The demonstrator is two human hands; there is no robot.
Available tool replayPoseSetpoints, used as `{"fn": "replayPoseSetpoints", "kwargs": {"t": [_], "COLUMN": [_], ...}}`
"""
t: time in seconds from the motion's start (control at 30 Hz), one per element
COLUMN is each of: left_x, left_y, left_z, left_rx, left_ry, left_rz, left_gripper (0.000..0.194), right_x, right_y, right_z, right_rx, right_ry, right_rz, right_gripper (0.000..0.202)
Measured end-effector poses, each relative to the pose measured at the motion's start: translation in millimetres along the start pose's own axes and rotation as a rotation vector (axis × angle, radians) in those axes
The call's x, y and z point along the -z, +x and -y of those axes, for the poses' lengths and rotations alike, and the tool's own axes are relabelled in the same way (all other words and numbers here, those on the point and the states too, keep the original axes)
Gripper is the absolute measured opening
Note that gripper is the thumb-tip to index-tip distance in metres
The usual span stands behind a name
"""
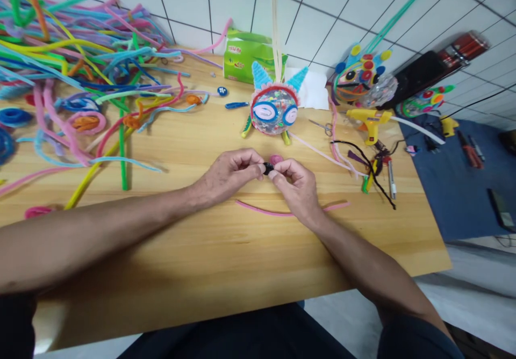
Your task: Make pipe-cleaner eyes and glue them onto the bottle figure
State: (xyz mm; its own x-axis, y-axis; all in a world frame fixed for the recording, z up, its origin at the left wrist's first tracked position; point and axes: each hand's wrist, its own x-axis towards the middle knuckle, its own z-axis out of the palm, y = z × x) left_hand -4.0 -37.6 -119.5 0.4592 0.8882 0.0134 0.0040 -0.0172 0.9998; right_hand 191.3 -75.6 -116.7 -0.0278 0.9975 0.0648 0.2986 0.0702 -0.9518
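My left hand [237, 172] and my right hand [296, 187] meet over the middle of the table, both pinching a small black piece [268, 169]. Its exact shape is partly covered by the fingertips; it looks like a wound bit of black pipe cleaner. Just behind it shows a round pink coil [276, 159], close to my right fingers. Beneath my right wrist lies a pink pipe cleaner [262, 208]. Beyond the hands stands a clear ball-shaped figure [278, 120] with blue horns, ringed eyes and small feet.
Many coloured pipe cleaners [100, 52] pile up at the left. A green tissue pack [245, 58] is against the tiled wall. To the right are scissors [322, 128], a yellow glue gun [368, 122], a black pipe cleaner [374, 173], a pen [392, 179] and another decorated figure [358, 79].
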Motion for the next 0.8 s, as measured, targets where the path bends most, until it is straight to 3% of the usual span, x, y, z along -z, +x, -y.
{"fn": "replayPoseSetpoints", "kwargs": {"t": [0.8], "left_x": [1.7], "left_y": [0.6], "left_z": [0.2], "left_rx": [-0.007], "left_ry": [0.041], "left_rz": [0.007], "left_gripper": [0.018], "right_x": [-0.2], "right_y": [-0.3], "right_z": [-0.8], "right_rx": [-0.033], "right_ry": [0.001], "right_rz": [0.006], "right_gripper": [0.016]}}
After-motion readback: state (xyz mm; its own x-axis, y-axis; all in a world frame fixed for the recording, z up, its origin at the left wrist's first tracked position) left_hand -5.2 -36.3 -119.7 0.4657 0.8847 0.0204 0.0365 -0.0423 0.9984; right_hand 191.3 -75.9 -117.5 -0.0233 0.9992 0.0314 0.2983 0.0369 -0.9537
